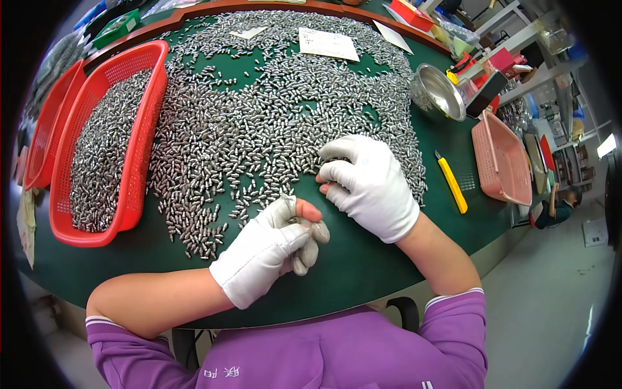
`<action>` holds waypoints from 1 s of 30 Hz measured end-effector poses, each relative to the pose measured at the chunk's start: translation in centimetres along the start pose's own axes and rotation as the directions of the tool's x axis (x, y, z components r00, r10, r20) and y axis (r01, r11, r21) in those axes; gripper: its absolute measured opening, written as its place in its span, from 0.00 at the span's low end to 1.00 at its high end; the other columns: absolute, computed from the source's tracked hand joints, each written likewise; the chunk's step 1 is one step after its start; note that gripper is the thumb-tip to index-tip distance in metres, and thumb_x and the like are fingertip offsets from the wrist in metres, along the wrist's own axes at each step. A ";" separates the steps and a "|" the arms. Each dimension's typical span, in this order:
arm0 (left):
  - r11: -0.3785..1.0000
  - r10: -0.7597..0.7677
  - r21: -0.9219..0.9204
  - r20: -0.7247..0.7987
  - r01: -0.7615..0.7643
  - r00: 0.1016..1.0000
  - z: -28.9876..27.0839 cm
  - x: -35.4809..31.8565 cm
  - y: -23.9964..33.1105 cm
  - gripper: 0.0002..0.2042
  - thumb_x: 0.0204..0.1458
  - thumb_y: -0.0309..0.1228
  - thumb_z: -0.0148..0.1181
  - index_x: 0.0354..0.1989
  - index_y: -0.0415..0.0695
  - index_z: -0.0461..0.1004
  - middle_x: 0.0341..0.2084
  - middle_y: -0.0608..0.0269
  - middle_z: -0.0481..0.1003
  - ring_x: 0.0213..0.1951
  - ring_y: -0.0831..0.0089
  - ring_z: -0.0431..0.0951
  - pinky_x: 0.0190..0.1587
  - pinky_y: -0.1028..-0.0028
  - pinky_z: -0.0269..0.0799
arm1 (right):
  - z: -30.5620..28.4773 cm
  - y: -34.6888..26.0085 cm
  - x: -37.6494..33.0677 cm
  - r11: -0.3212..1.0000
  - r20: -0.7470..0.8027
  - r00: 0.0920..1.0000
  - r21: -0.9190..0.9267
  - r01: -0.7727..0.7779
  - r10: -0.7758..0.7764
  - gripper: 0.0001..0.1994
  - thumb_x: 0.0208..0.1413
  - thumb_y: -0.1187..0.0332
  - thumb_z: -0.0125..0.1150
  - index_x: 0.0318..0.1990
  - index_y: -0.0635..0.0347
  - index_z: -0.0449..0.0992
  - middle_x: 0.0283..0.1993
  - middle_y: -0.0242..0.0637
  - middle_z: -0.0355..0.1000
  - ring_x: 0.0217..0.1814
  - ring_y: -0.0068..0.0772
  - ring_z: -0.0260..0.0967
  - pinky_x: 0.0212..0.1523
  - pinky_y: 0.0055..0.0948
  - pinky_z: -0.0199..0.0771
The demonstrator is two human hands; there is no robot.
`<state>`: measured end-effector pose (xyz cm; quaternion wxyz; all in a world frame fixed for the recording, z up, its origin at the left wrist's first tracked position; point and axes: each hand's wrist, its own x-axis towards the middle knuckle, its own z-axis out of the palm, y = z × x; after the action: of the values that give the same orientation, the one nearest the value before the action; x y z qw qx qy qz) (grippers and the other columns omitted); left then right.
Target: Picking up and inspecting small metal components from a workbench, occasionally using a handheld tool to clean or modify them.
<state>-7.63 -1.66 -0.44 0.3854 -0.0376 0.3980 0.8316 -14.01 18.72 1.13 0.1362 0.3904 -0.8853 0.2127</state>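
A wide spread of small silver metal fittings (pixel 259 110) covers the green tabletop in front of me. My left hand (pixel 275 243), in a white glove with bare thumb and fingertip skin showing, is curled closed near the table's front edge; its greyed glove fingers fold inward and hide whatever lies inside. My right hand (pixel 369 185), gloved in white too, bends its fingers at the near edge of the spread. Bare fingertips poke out of that glove, drawn together beside the fittings. Whether a piece sits between them I cannot make out.
To the left, a red plastic basket (pixel 159 97) holds a heap of fittings, with another red basket (pixel 48 139) beside it. Paper slips (pixel 328 44) lie on the spread. At right are a steel bowl (pixel 447 94), a yellow utility knife (pixel 451 185) and a pink basket (pixel 495 155).
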 end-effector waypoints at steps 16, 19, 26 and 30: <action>0.999 -0.009 0.042 -0.046 0.011 0.999 0.4 0.0 0.2 0.09 0.63 0.36 0.51 0.43 0.44 0.64 0.31 0.66 0.72 0.23 0.82 0.67 0.26 0.82 0.64 | -0.9 -0.7 -0.2 0.892 -0.082 0.990 0.431 0.138 -0.113 0.10 0.41 0.68 0.72 0.31 0.57 0.78 0.37 0.39 0.74 0.38 0.42 0.73 0.40 0.36 0.73; 1.000 0.003 -0.002 -0.058 -0.003 0.998 0.2 0.1 -0.2 0.09 0.62 0.38 0.54 0.42 0.48 0.67 0.30 0.68 0.72 0.22 0.83 0.64 0.23 0.83 0.58 | -1.0 -0.3 0.3 0.886 -0.094 0.973 0.402 0.232 -0.212 0.11 0.41 0.66 0.71 0.31 0.57 0.77 0.34 0.39 0.74 0.34 0.44 0.73 0.35 0.38 0.73; 1.000 0.009 -0.002 -0.066 -0.009 0.998 0.3 0.1 -0.3 0.08 0.62 0.37 0.53 0.42 0.47 0.68 0.29 0.68 0.72 0.21 0.82 0.64 0.23 0.82 0.57 | -0.9 -0.2 0.2 0.907 -0.102 0.973 0.352 0.231 -0.208 0.09 0.38 0.70 0.70 0.29 0.58 0.76 0.32 0.38 0.73 0.32 0.44 0.73 0.32 0.38 0.73; 1.000 0.002 0.003 -0.042 -0.002 0.999 0.1 0.0 -0.2 0.07 0.62 0.35 0.54 0.43 0.48 0.67 0.32 0.67 0.72 0.23 0.82 0.65 0.25 0.82 0.59 | -0.9 0.4 0.0 0.989 -0.184 0.981 0.123 0.078 -0.054 0.08 0.36 0.74 0.70 0.27 0.59 0.77 0.33 0.37 0.74 0.34 0.42 0.73 0.35 0.37 0.74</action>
<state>-7.49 -1.50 -0.55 0.3761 -0.0543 0.4073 0.8305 -14.23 19.40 1.81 0.1974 0.4067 -0.8402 0.2994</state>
